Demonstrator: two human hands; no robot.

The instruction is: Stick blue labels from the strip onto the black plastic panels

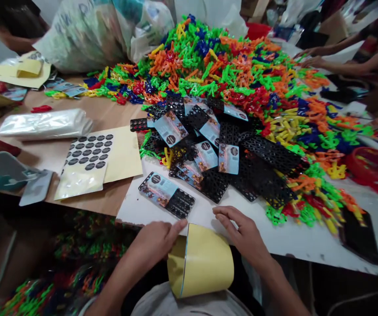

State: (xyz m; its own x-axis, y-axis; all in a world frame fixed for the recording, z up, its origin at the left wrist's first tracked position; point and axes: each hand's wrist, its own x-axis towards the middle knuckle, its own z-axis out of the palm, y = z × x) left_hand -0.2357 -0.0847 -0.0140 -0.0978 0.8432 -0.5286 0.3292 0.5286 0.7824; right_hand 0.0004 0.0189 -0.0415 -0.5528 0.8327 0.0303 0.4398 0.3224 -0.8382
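Both hands at the near tabletop edge, on a curled yellow sheet (205, 263).

Left hand (156, 241) closed on the sheet's upper left edge, forefinger out along the top. Right hand (241, 235) palm down at the upper right edge with fingers spread on the white tabletop (307, 239); thumb hidden, so can't tell if it grips. Just beyond left hand: one black grid plate (168, 195) with a blue label, lying flat and apart from the rest. Further out, ahead of both hands: a pile of black plates (241, 162), many labelled. Off to the left: a sticker sheet (88, 153) of dark round stickers. Farthest: a heap of coloured plastic pieces (225, 66). Another person's hands (310, 57) at its far right.
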